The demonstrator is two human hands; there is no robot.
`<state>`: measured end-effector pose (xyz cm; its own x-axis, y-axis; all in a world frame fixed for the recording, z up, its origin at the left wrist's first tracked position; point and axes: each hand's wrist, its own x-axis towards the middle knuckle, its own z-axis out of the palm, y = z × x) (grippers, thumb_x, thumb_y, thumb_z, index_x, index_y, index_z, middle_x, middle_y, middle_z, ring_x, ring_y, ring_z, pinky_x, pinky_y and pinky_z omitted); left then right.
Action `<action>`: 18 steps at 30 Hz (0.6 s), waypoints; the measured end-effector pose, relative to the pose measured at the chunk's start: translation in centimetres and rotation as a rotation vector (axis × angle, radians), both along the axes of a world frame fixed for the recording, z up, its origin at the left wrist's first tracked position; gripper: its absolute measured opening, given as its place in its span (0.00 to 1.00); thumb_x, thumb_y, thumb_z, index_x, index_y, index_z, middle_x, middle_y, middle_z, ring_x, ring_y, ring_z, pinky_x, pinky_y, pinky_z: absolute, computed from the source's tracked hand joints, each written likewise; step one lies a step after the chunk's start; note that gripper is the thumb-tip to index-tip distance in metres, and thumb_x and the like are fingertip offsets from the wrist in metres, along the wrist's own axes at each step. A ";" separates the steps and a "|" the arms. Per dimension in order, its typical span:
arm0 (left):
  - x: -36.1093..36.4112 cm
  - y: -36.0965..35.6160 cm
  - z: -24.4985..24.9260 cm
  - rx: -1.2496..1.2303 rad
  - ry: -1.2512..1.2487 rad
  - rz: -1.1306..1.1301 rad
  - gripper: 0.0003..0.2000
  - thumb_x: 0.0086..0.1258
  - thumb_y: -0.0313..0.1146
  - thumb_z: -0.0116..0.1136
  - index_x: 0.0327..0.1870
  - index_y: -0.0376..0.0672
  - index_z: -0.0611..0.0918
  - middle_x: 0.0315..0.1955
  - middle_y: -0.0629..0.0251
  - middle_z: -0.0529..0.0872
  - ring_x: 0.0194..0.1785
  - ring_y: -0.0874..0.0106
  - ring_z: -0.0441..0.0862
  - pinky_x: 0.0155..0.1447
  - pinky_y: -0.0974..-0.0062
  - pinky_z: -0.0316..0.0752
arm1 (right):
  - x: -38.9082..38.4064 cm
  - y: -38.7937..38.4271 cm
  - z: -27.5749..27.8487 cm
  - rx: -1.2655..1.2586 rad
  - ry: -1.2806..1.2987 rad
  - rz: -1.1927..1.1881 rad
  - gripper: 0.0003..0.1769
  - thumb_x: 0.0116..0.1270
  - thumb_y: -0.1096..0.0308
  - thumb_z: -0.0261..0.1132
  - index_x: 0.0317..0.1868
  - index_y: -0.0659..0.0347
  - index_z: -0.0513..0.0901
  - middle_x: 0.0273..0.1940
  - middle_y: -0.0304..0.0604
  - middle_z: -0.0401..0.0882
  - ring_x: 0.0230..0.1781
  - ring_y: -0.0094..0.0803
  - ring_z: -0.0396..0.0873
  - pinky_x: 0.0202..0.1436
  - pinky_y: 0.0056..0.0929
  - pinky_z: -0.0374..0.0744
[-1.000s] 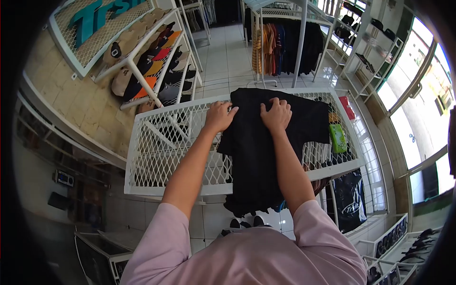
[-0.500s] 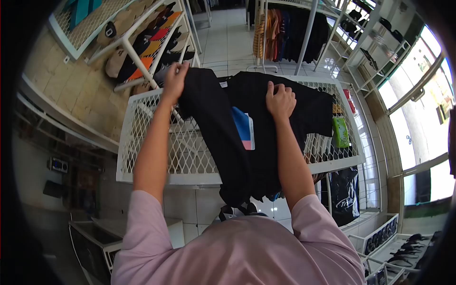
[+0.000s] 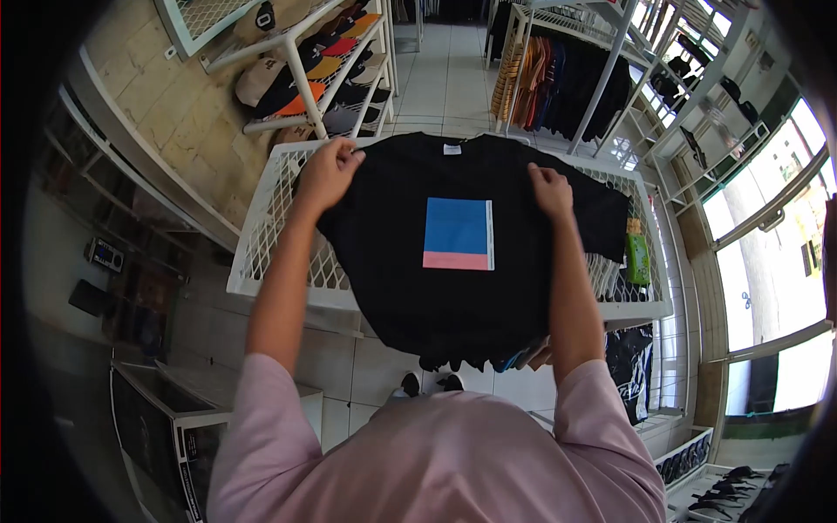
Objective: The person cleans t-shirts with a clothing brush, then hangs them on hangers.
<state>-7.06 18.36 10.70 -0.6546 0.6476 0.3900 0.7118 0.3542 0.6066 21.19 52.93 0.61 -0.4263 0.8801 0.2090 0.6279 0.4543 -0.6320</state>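
A black T-shirt [image 3: 392,235] lies spread face up over a white mesh rack top, its neckline away from me and its hem hanging past the near edge. A blue and pink print [image 3: 458,234] is on its chest. My left hand [image 3: 330,177] pinches the shirt at the left shoulder. At the right shoulder, my right hand [image 3: 552,192] has its fingers curled closed on the fabric. The right sleeve lies flat beyond that hand, while the left sleeve is mostly hidden behind my left hand and forearm.
The white mesh rack [image 3: 261,235] shows around the shirt. A green packet [image 3: 638,259] lies on its right side. Caps [image 3: 301,100] fill a shelf at the back left, and hanging shirts [image 3: 558,87] are behind at the right. Glass windows stand far right.
The shirt's left part, folded over before, is now spread flat, showing the whole print. My left hand has come down to the shoulder; my right hand has closed on the fabric.
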 end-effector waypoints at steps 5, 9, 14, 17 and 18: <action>14.3 -11.9 -2.1 0.022 -0.352 0.072 0.15 0.81 0.42 0.66 0.48 0.37 0.87 0.32 0.60 0.89 0.35 0.74 0.86 0.42 0.72 0.79 | 11.8 -11.8 6.3 -0.064 0.378 0.057 0.18 0.79 0.60 0.69 0.57 0.67 0.88 0.51 0.51 0.92 0.54 0.32 0.89 0.58 0.29 0.82; 21.0 -17.7 -6.9 -0.070 -0.669 0.197 0.16 0.83 0.43 0.64 0.52 0.35 0.87 0.38 0.60 0.90 0.42 0.76 0.85 0.47 0.74 0.79 | 20.1 -20.6 0.8 0.045 0.423 -0.228 0.12 0.77 0.66 0.72 0.51 0.67 0.87 0.39 0.41 0.89 0.39 0.24 0.86 0.47 0.25 0.82; 22.7 -16.2 -13.6 0.380 -1.008 -0.083 0.21 0.83 0.44 0.65 0.60 0.32 0.85 0.51 0.60 0.91 0.56 0.72 0.86 0.64 0.74 0.77 | 20.1 -26.1 -3.4 -0.180 0.611 -0.317 0.19 0.78 0.58 0.74 0.53 0.63 0.78 0.39 0.36 0.80 0.37 0.20 0.76 0.40 0.23 0.75; 22.5 -15.8 -14.6 0.345 -1.165 -0.162 0.24 0.81 0.41 0.66 0.68 0.31 0.81 0.61 0.57 0.87 0.65 0.71 0.82 0.73 0.70 0.71 | 20.1 -25.6 -4.7 -0.332 0.682 -0.339 0.17 0.79 0.58 0.73 0.50 0.63 0.79 0.34 0.31 0.76 0.34 0.19 0.73 0.41 0.22 0.75; 22.2 -15.6 -14.9 0.327 -1.191 -0.189 0.24 0.81 0.39 0.67 0.69 0.32 0.80 0.62 0.57 0.87 0.66 0.71 0.82 0.74 0.70 0.70 | 20.1 -25.5 -3.9 -0.389 0.682 -0.294 0.16 0.80 0.58 0.72 0.49 0.63 0.79 0.34 0.31 0.77 0.33 0.18 0.73 0.40 0.22 0.74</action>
